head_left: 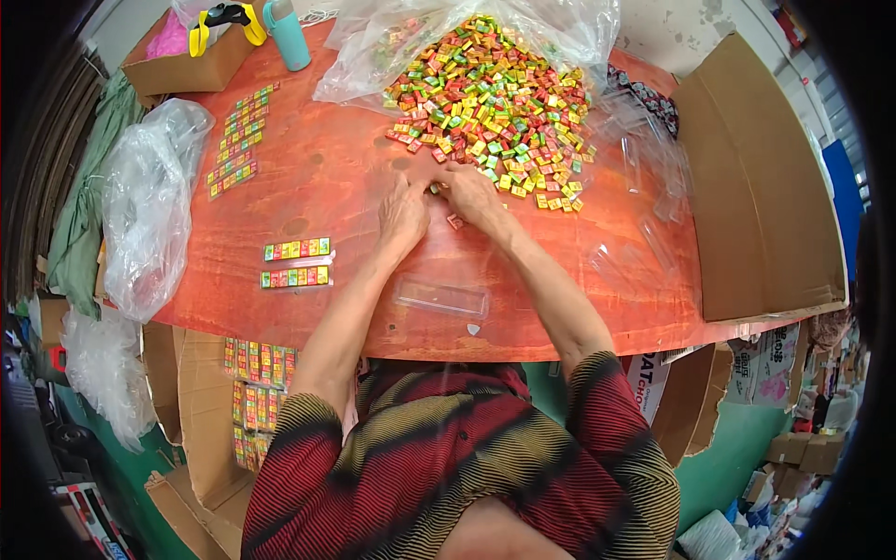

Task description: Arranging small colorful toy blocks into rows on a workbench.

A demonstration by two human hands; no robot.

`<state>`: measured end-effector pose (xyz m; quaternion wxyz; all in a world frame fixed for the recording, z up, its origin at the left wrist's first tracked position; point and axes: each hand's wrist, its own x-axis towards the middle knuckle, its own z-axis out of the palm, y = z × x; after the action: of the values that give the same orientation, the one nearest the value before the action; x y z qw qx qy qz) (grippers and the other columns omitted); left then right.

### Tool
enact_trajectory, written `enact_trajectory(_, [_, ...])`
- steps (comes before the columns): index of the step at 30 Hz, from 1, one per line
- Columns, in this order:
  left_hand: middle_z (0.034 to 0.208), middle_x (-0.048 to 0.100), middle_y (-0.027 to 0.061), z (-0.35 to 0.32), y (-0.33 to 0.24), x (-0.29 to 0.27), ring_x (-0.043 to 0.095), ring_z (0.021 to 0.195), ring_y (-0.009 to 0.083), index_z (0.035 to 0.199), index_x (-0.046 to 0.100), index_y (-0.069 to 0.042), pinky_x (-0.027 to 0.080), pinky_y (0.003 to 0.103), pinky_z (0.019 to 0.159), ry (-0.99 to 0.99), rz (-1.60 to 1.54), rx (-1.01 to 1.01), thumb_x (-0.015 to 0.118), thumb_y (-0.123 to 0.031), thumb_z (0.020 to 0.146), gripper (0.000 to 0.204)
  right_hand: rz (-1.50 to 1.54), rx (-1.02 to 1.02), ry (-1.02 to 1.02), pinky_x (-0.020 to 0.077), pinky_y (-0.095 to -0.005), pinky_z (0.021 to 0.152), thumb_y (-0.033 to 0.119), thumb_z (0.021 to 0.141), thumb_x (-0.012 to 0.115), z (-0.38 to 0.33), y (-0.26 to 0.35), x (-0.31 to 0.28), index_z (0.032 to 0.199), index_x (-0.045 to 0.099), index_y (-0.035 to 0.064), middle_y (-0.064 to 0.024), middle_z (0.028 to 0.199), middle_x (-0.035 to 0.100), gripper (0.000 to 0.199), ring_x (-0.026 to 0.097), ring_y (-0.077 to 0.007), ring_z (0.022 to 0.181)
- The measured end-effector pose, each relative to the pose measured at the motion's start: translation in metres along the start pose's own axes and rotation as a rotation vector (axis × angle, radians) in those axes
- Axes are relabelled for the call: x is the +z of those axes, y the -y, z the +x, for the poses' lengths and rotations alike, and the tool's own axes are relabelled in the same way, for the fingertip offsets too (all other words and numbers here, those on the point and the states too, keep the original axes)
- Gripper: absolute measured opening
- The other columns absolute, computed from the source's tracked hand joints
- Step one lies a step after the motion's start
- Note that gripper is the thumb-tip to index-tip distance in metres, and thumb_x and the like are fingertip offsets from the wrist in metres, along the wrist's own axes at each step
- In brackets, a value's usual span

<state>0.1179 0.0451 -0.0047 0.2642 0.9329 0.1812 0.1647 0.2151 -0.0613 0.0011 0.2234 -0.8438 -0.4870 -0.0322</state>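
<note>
Gathering small blocks by hand, to judge by the pose, at the near left edge of the pile of small coloured blocks (pixel 495 112), on the red surface (pixel 355 140). Noting left hand (pixel 403 217) just short of the pile, fingers curled inward; right hand (pixel 473 198) beside it, close against the pile's near edge, fingers bent toward the left ones, tips nearly meeting. Seeing a greenish bit between the fingertips; cannot tell whether pinched or merely lying there. Recording also a loose red block (pixel 455 222) short of the pile by the right wrist, a clear tray (pixel 441 298) farther toward the wearer from the pile, two filled rows (pixel 297 250) to the pile's near left, and a batch of rows (pixel 241 137) well to its left. For good results, probably best to draw a few blocks clear of the pile first, turn printed faces up and alike, mix colours as in the filled rows, then square the ends with light pressure from both sides. Finding print on the blocks too small to read. Finding large lettering on a pale carton (pixel 651 383), below the surface edge, nearer and right of the pile; not transcribed.
</note>
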Motion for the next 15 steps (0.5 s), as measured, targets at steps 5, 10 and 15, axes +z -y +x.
enact_trajectory(5, [0.094, 0.049, 0.0165, -0.033, 0.001, -0.008, 0.053, 0.085, 0.0359, 0.101, 0.056, -0.007, 0.044, 0.044, 0.071, -0.035, -0.127, 0.043, 0.057, -0.014, 0.077, 0.025, 0.206, -0.014, -0.037, 0.0450, -0.0377, 0.070, 0.016, 0.075, 0.060, -0.037, -0.013, -0.032, 0.095, 0.061, 0.0088, -0.0105, 0.085, 0.056, 0.021, 0.055, -0.0291, 0.082])
enact_trajectory(10, [0.090, 0.050, 0.0137, -0.046, -0.033, -0.002, 0.053, 0.085, 0.0323, 0.101, 0.055, -0.008, 0.044, 0.041, 0.072, 0.025, -0.152, 0.097, 0.061, -0.021, 0.076, 0.029, -0.178, 0.215, -0.025, 0.0462, -0.0391, 0.064, 0.018, 0.075, 0.061, -0.048, -0.013, -0.035, 0.089, 0.060, 0.0079, -0.0112, 0.084, 0.056, 0.017, 0.056, -0.0298, 0.079])
enact_trajectory(15, [0.090, 0.050, 0.0135, -0.041, -0.033, 0.006, 0.054, 0.081, 0.0316, 0.096, 0.055, -0.006, 0.044, 0.042, 0.068, 0.015, 0.004, 0.109, 0.063, -0.016, 0.074, 0.025, -0.129, 0.123, -0.208, 0.0474, -0.0404, 0.060, 0.018, 0.073, 0.061, -0.028, 0.014, -0.023, 0.081, 0.059, 0.0058, -0.0127, 0.080, 0.057, 0.014, 0.057, -0.0301, 0.075])
